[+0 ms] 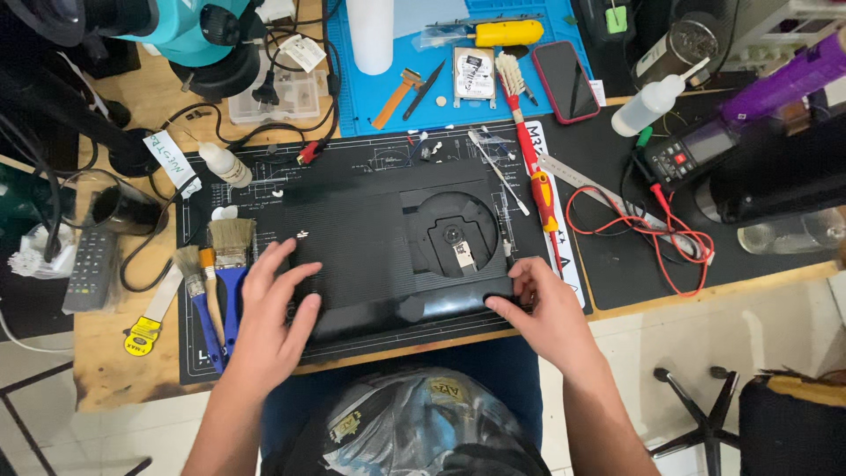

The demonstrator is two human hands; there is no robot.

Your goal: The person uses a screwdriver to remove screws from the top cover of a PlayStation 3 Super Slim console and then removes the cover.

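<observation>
A black game console (379, 247) with a ribbed top and an exposed round disc tray lies flat on a black work mat (264, 172). My left hand (269, 313) rests with spread fingers on the console's near left corner. At the near right corner, my right hand (542, 304) grips the front edge, with the fingers curled over it. A black plastic bag (414, 423) sits on my lap below the table edge.
Several paint brushes (216, 273) lie left of the console. A red-handled screwdriver (539, 189), a steel ruler (586, 181) and red wires (652, 238) lie to the right. Behind are a blue mat (370, 97), a phone (566, 81), a hard drive (474, 75), bottles, and a microscope (194, 35).
</observation>
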